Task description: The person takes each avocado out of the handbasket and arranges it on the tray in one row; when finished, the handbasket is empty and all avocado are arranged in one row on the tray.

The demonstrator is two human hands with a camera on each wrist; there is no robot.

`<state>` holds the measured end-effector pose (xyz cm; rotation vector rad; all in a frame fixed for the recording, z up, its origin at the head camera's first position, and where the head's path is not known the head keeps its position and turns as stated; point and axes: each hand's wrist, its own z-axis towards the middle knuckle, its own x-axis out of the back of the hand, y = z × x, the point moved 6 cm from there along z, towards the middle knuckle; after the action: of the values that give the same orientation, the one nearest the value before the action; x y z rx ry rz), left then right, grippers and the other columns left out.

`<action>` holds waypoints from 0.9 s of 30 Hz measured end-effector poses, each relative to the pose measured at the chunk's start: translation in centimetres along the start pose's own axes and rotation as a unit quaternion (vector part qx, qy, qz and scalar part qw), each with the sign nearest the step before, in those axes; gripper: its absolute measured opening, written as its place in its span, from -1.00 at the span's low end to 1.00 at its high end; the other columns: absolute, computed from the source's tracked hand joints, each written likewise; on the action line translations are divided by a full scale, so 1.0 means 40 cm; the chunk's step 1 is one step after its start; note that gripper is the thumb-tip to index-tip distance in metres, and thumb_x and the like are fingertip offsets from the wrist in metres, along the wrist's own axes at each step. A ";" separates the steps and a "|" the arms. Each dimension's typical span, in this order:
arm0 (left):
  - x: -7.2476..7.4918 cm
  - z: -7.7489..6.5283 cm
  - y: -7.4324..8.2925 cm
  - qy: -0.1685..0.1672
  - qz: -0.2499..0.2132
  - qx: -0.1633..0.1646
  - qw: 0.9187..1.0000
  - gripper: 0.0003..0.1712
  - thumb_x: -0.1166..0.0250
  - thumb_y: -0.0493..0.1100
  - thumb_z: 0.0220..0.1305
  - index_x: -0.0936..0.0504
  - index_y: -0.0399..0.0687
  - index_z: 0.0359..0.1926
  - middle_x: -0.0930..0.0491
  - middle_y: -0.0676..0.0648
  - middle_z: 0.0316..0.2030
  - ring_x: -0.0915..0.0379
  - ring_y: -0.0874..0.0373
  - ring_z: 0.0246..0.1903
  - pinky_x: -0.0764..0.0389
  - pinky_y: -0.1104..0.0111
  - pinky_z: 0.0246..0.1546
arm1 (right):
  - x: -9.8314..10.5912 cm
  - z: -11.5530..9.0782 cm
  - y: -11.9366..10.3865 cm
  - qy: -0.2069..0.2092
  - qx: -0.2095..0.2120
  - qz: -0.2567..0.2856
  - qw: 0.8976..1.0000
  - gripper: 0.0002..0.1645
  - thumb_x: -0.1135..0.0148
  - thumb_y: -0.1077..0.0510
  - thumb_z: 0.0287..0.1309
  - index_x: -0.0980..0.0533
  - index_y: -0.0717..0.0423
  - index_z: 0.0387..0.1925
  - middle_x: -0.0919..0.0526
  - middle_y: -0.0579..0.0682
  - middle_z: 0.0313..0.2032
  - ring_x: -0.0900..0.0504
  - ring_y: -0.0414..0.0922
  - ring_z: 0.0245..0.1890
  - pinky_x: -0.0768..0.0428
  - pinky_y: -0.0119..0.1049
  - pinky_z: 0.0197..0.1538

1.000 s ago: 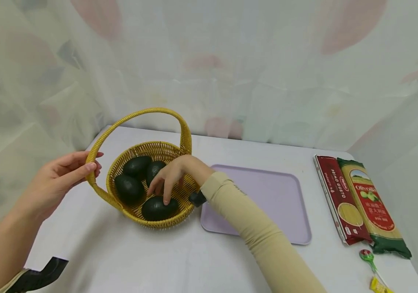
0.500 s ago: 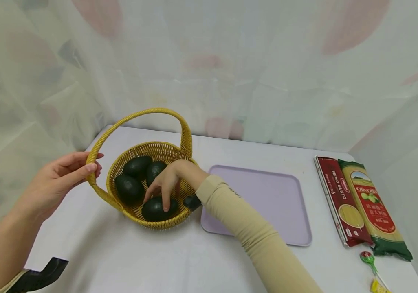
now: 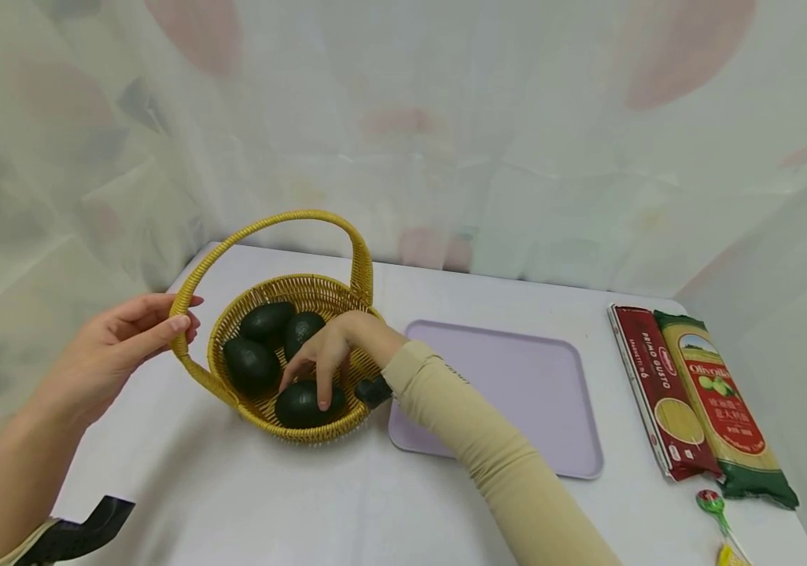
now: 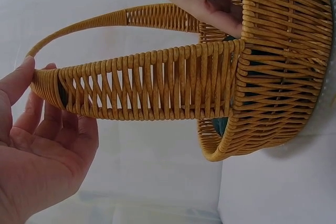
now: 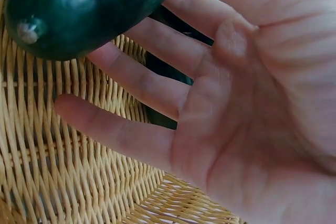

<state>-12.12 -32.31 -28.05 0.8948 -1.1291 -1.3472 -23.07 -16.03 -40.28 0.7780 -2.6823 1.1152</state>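
A yellow wicker basket [image 3: 311, 434] with a tall hoop handle holds several dark green avocados [image 3: 251, 365]. At the left side of the hoop, my left hand [image 3: 116, 346] pinches the handle [image 4: 147, 85] between thumb and fingers. My right hand [image 3: 329, 350] reaches down into the basket and grips the nearest avocado [image 3: 300, 405], thumb on its near side and fingertips at its far left. In the right wrist view, this avocado [image 5: 89, 9] shows its stem end against the woven wall, with the fingers [image 5: 142, 82] stretched along it; the thumb is hidden there.
A lilac tray [image 3: 517, 393] lies right of the basket, partly under the right sleeve. Farther right are a red spaghetti pack [image 3: 665, 393] and a green-ended pasta pack [image 3: 725, 409]. A lollipop [image 3: 713, 503] and a yellow wrapper [image 3: 729, 556] lie near the front right.
My right hand has sunk slightly lower around the nearest avocado, its thumb sliding a little down the near side. My left hand stays on the handle, and the basket keeps its place.
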 end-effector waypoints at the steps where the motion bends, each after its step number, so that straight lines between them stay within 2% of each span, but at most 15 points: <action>1: 0.000 0.000 0.000 -0.001 0.000 -0.001 1.000 -0.70 0.00 -0.55 0.37 -0.54 -0.36 0.02 -0.62 -0.04 -0.24 -0.52 0.15 -0.22 -0.54 0.52 -0.10 | 0.000 -0.001 -0.001 0.003 0.001 -0.005 1.000 -0.07 -0.54 0.16 -0.06 -0.32 -0.31 0.34 -0.21 -0.19 0.38 -0.22 -0.32 0.33 -0.59 -0.30 -0.01; 6: -0.001 0.000 0.000 -0.002 0.001 -0.003 1.000 -0.69 0.01 -0.54 0.38 -0.54 -0.36 0.03 -0.62 -0.05 -0.25 -0.52 0.16 -0.22 -0.54 0.52 -0.10 | 0.001 -0.006 -0.004 0.011 0.003 -0.023 1.000 -0.10 -0.55 0.13 -0.09 -0.34 -0.28 0.30 -0.27 -0.17 0.33 -0.28 -0.33 0.25 -0.60 -0.31 -0.03; 14: 0.000 0.000 -0.002 -0.002 -0.002 -0.003 1.000 -0.69 0.01 -0.54 0.38 -0.54 -0.35 0.04 -0.63 -0.05 -0.24 -0.53 0.17 -0.22 -0.54 0.52 -0.10 | 0.005 -0.042 -0.006 0.027 0.017 0.017 0.999 -0.16 -0.52 0.21 -0.06 -0.35 -0.22 0.25 -0.34 -0.15 0.19 -0.39 -0.24 0.15 -0.64 -0.21 -0.08; 19: 0.000 -0.001 -0.003 0.000 -0.006 -0.005 1.000 -0.69 0.01 -0.55 0.38 -0.54 -0.36 0.03 -0.64 -0.04 -0.24 -0.53 0.17 -0.22 -0.54 0.52 -0.11 | 0.012 -0.072 -0.008 0.046 0.041 0.038 0.997 -0.15 -0.53 0.19 -0.07 -0.33 -0.21 0.25 -0.33 -0.14 0.15 -0.45 -0.21 0.09 -0.65 -0.20 -0.09; 27: -0.002 0.000 -0.005 -0.001 -0.013 -0.008 1.000 -0.69 0.02 -0.55 0.38 -0.54 -0.36 0.02 -0.64 -0.04 -0.16 -0.54 0.19 -0.21 -0.54 0.52 -0.10 | 0.015 -0.132 0.013 0.104 0.092 0.068 0.988 -0.16 -0.53 0.12 -0.07 -0.31 -0.19 0.24 -0.30 -0.05 0.15 -0.56 -0.11 -0.03 -0.66 -0.17 -0.11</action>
<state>-12.17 -32.22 -28.23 0.8984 -1.1098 -1.3768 -24.22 -12.32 -36.63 0.4759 -2.5166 1.4065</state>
